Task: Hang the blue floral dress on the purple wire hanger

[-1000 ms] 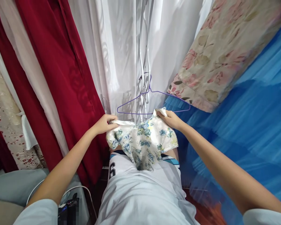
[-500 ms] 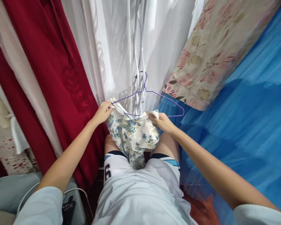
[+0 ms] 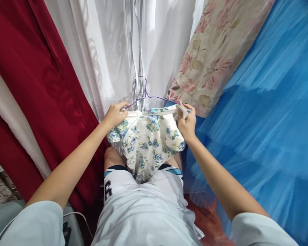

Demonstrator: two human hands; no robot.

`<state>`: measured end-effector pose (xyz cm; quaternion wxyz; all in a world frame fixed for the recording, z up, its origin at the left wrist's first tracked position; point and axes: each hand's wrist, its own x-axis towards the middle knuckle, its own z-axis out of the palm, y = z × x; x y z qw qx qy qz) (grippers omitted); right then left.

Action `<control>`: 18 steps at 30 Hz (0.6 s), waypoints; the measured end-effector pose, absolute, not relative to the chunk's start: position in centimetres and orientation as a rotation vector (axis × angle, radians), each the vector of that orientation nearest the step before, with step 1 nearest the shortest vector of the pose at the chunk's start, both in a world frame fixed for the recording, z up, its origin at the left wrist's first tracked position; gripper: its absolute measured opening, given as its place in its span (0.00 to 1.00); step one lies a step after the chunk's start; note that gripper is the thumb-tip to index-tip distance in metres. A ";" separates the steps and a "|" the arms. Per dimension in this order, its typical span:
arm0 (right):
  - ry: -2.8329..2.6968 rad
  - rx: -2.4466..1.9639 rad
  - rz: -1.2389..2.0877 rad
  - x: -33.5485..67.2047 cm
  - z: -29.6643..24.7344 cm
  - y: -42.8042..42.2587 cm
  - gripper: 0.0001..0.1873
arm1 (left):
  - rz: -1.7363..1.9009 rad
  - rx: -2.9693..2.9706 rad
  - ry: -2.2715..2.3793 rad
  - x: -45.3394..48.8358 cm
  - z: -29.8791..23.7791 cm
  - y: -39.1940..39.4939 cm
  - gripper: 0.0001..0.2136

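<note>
A white garment (image 3: 149,140) with blue and yellow flowers hangs in front of my thighs, spread between my two hands. My left hand (image 3: 116,115) is closed on its left shoulder, close to the left arm of a purple hanger (image 3: 156,97). At the other shoulder, my right hand (image 3: 187,122) pinches the cloth beside the hanger's right arm. Both ends of the hanger are inside the garment or behind my fingers, and its lower bar is hidden by the cloth. The hook points up in front of white cloth strips.
White drapes (image 3: 164,44) hang straight ahead, with dark red cloth (image 3: 64,92) to the left. On the right are a beige floral cloth (image 3: 207,65) and blue layered tulle (image 3: 259,123). A white cable (image 3: 78,214) and a dark object (image 3: 66,232) lie at lower left.
The garment's right shoulder has moved up and outward over the hanger's right arm, which was bare before. My right hand has risen with it. The view has shifted to the right.
</note>
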<state>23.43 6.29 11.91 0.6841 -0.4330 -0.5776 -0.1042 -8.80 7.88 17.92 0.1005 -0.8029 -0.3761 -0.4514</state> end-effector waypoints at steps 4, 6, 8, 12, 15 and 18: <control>-1.365 -1.317 -0.193 26.1 14.6 7.8 0.24 | -1.297 -2.363 -1.105 -8.6 18.3 8.1 0.15; -1.446 -1.405 -0.064 27.2 16.0 7.7 0.23 | -1.320 -2.340 -1.159 -9.3 18.5 8.2 0.14; -1.530 -1.374 0.271 28.5 17.0 7.2 0.20 | -1.364 -2.327 -1.288 -10.7 18.4 8.3 0.14; -1.524 -1.082 1.151 30.3 16.7 6.1 0.14 | -1.479 -2.456 -1.521 -14.7 17.7 8.7 0.16; -1.402 -0.945 1.349 29.6 14.8 6.3 0.16 | -1.742 -2.571 -1.554 -16.5 16.3 9.6 0.16; -1.401 -0.871 1.371 27.2 13.2 6.9 0.19 | -2.287 -2.513 -1.587 -16.6 14.5 10.8 0.16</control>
